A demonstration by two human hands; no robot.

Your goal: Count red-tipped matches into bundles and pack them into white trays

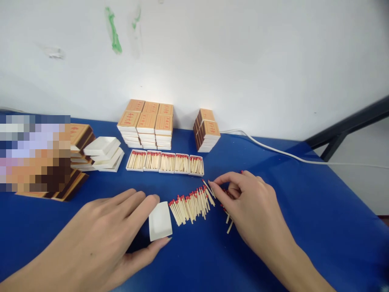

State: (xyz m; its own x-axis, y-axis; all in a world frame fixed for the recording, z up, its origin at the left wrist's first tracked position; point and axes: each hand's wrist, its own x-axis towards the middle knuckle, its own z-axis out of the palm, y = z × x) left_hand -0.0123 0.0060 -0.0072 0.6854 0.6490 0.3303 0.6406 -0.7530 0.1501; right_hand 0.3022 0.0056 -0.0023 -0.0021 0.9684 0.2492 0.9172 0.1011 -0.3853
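Note:
A small white matchbox tray (161, 221), bare inside, is gripped between the thumb and fingers of my left hand (121, 231). Just right of it, red-tipped matches (192, 205) lie side by side in a loose, slanting row on the blue table. At the row's right end my right hand (251, 202) has thumb and index finger pinched at a couple of matches. Its other fingers curl over more matches (228, 221), which are partly hidden beneath the hand.
Behind the hands is a line of match-filled trays (167, 163). Stacked matchboxes (146, 123) and a smaller stack (207, 129) stand by the wall. Spare white trays (105, 152) pile up at left near matchbox sleeves (80, 138). A white cable (273, 150) crosses the back right.

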